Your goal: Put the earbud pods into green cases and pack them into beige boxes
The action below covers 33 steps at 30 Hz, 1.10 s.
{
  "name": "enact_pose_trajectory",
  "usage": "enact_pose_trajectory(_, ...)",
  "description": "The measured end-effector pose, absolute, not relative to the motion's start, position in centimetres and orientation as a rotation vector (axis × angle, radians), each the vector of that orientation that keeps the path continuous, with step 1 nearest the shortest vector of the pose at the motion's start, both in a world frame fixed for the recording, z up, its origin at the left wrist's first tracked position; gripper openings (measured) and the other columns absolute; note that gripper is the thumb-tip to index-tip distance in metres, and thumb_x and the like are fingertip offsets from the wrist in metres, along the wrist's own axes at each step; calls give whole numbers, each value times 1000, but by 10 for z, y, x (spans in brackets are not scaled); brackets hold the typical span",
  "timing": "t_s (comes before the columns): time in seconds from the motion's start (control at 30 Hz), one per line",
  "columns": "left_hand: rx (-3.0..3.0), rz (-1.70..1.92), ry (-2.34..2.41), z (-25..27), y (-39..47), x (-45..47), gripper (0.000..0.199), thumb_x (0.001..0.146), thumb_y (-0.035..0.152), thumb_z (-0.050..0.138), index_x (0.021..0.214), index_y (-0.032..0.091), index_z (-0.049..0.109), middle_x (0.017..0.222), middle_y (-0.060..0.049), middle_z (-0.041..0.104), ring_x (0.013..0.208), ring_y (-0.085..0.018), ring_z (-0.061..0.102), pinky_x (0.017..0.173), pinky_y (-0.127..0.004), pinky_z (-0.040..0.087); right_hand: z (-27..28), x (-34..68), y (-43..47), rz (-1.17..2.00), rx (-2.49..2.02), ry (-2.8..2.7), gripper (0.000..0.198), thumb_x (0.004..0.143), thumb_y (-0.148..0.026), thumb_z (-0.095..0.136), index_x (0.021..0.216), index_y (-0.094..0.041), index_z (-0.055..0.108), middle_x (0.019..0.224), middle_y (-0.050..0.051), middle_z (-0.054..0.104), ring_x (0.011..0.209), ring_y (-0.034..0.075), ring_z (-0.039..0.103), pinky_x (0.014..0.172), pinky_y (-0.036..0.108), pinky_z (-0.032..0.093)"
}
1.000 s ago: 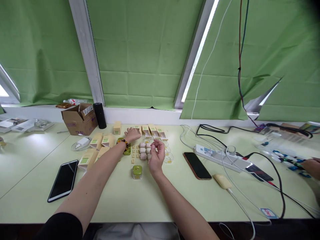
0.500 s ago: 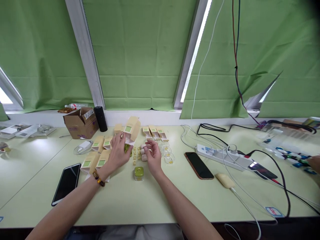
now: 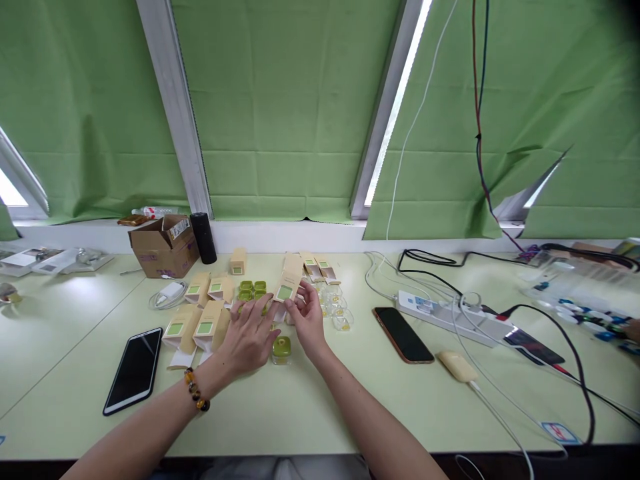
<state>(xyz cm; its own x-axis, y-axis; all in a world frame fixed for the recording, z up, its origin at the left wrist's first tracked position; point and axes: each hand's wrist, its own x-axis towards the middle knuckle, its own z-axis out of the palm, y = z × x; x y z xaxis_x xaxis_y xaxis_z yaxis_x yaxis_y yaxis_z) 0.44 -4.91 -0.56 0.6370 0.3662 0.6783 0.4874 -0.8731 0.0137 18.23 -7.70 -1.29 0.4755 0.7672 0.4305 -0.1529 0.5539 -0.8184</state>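
Observation:
In front of me I hold a small beige paper box (image 3: 291, 275) with a green square on its face, tilted toward me. My right hand (image 3: 309, 319) grips its right side between thumb and fingers. At its lower left edge are the fingertips of my left hand (image 3: 253, 333), which wears a beaded bracelet. Just below my hands stands a small clear container with a green lid (image 3: 281, 348). Green square lids (image 3: 253, 287) sit in a cluster behind my left fingers. Clear plastic containers (image 3: 342, 320) lie right of my right hand. My hands hide some small pieces between them.
Open beige boxes (image 3: 210, 323) stand left of my hands, others (image 3: 319, 268) behind right. A dark phone (image 3: 133, 370) lies left, another phone (image 3: 403, 335) right, near a white power strip (image 3: 445, 317) and cables. A brown carton (image 3: 165, 253) and black cylinder (image 3: 203, 238) stand at the back.
My left hand has brought the paper box rightward and nearer, and my right hand now grips it too. The green lids behind my left hand have come into view.

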Motion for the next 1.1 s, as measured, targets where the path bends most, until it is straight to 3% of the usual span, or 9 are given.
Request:
enact_pose_trajectory(0.13, -2668, -1314, -712, -2, -45, -3, 32, 97, 27, 59, 129, 28, 62, 141, -14, 64, 127, -37, 60, 107, -60, 42, -12, 185, -81, 641, -770, -916, 54, 88, -45, 79, 133, -25, 55, 125, 13, 73, 99, 24, 76, 90, 43, 64)
enact_pose_trajectory(0.23, -2653, -1523, -835, -2, -39, -2, 22, 100, 31, 55, 121, 25, 60, 131, -14, 67, 125, -35, 61, 107, -59, 45, -11, 186, -83, 642, -752, -939, 52, 90, -47, 77, 132, -25, 55, 122, 12, 75, 99, 25, 76, 90, 44, 64)
enact_pose_trajectory(0.43, -2786, -1648, -1064, -10, -33, 6, 45, 104, 50, 53, 141, 24, 52, 127, -15, 67, 120, -32, 63, 106, -54, 51, -8, 182, -88, 674, -737, -984, 54, 90, -48, 77, 134, -27, 54, 125, 12, 75, 104, 27, 75, 91, 46, 63)
enact_pose_trajectory(0.6, -2891, -1676, -1097, -17, -29, 7, 59, 103, 54, 57, 153, 24, 45, 136, -15, 64, 124, -31, 62, 110, -54, 51, -10, 178, -93, 687, -739, -1090, 53, 93, -43, 75, 139, -29, 52, 129, 12, 72, 110, 27, 74, 94, 46, 62)
enact_pose_trajectory(0.8, -2856, -1695, -965, -16, -29, 5, 47, 99, 44, 64, 141, 25, 54, 135, -15, 64, 129, -32, 59, 109, -52, 52, -17, 179, -95, 603, -784, -1228, 59, 90, -29, 77, 145, -30, 56, 137, 12, 69, 124, 31, 68, 108, 52, 56)
enact_pose_trajectory(0.97, -2689, -1664, -758, -12, -34, 1, 47, 97, 26, 62, 143, 27, 51, 136, -14, 66, 130, -32, 60, 109, -54, 48, -13, 181, -98, 349, -832, -1330, 55, 84, -20, 75, 137, -30, 67, 140, 11, 66, 136, 35, 60, 117, 59, 47)
enact_pose_trajectory(1.1, -2428, -1625, -548, -14, -35, -2, 45, 96, 13, 58, 138, 28, 53, 132, -13, 69, 123, -30, 65, 104, -51, 47, -17, 182, -96, 51, -855, -1339, 58, 82, -24, 78, 137, -31, 65, 137, 11, 64, 132, 35, 59, 111, 58, 51)
